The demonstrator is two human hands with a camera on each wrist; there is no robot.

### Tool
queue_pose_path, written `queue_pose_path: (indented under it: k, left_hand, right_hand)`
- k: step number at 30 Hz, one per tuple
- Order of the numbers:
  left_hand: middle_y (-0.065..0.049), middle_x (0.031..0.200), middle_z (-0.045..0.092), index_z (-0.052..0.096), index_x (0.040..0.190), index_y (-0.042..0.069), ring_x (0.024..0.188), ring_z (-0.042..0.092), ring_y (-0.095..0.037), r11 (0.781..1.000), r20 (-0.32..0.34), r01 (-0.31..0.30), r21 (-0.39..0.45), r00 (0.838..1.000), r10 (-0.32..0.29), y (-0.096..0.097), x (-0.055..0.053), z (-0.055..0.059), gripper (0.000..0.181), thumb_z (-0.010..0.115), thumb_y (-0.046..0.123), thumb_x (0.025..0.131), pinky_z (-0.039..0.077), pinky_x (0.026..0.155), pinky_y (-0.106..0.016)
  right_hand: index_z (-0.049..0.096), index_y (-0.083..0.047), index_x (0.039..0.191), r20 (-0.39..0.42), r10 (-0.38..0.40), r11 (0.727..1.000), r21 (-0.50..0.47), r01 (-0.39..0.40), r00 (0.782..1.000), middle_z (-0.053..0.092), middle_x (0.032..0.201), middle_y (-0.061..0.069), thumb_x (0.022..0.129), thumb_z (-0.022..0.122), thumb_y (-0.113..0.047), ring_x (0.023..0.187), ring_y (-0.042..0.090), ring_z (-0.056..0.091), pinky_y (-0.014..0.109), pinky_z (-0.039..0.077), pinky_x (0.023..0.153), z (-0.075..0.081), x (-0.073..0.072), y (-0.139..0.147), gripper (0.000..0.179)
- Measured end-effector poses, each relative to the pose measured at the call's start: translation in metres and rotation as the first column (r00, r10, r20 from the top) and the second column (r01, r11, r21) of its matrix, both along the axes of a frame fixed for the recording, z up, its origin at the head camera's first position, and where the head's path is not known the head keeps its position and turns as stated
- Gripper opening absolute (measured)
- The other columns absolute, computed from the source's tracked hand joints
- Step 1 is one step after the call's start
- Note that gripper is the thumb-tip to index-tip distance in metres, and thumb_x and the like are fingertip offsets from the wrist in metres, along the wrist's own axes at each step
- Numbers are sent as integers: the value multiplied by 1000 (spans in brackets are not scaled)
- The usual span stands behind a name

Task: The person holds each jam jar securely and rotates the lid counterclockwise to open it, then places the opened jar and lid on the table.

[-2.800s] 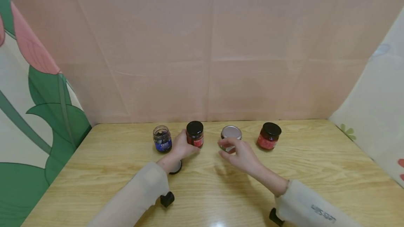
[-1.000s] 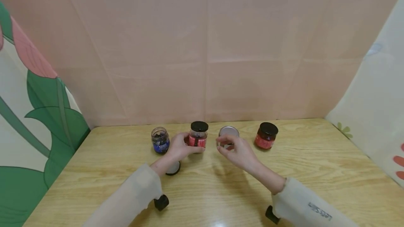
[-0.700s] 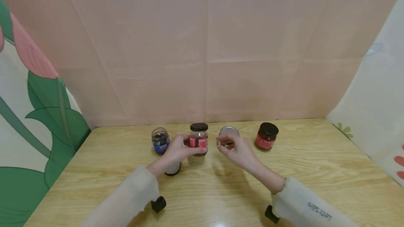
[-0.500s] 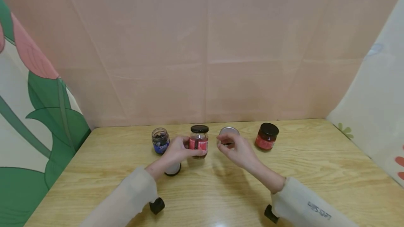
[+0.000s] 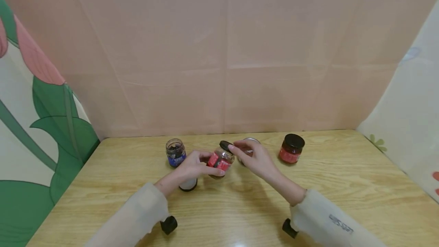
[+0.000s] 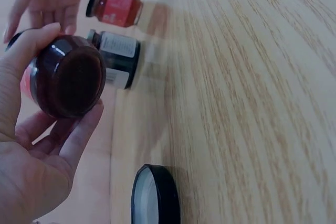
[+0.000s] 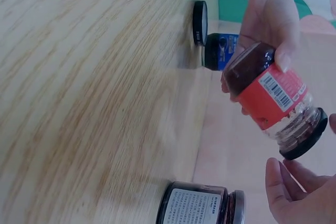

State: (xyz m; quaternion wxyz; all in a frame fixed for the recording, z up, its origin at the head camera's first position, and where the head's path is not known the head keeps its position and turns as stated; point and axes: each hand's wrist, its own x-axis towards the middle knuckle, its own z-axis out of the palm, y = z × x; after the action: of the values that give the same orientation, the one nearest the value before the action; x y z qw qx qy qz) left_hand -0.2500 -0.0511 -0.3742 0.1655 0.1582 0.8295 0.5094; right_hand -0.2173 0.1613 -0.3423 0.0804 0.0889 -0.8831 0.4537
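Note:
In the head view my left hand (image 5: 195, 167) grips a red-labelled glass jar (image 5: 220, 162) around its body, clear of the table. The jar leans to the right, and its black lid (image 5: 225, 146) points at my right hand (image 5: 255, 159). In the right wrist view the thumb and fingers (image 7: 283, 190) of that hand lie on either side of the lid, with a small gap below it. The left wrist view shows the dark base of the jar (image 6: 76, 80); its lid is mostly hidden there.
An uncapped blue-labelled jar (image 5: 176, 154) stands left, a loose black lid (image 5: 188, 184) in front of it, partly under the left wrist. Behind the right hand stands a silver-lidded jar (image 7: 197, 205). Another red-labelled jar (image 5: 291, 149) stands further right. A pink curtain (image 5: 219, 56) hangs behind.
My left hand has lifted the red-labelled jar from the table, brought it nearer, and tilted its lid rightward. My right hand, still earlier, has shifted slightly left to the lid.

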Motion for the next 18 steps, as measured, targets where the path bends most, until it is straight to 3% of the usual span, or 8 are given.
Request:
queue_pose_path:
  k: [8,18]
  left_hand:
    - [1,99,70,71,111,17,89,62,-14,998,-28,62,21,998,-61,-4,3,2,48,86,33,69,51,73,-28]
    - [4,95,70,71,111,20,88,62,-13,997,-83,81,-18,993,-82,-3,4,4,49,87,36,67,51,74,-29]
  right_hand:
    - [71,-12,106,-45,47,999,22,-46,998,64,97,4,88,67,-42,86,15,58,30,51,72,0,-1,-2,35]
    - [72,-12,98,27,-3,998,65,1,1000,64,91,3,82,70,-51,77,14,59,29,50,68,0,-2,-2,42]
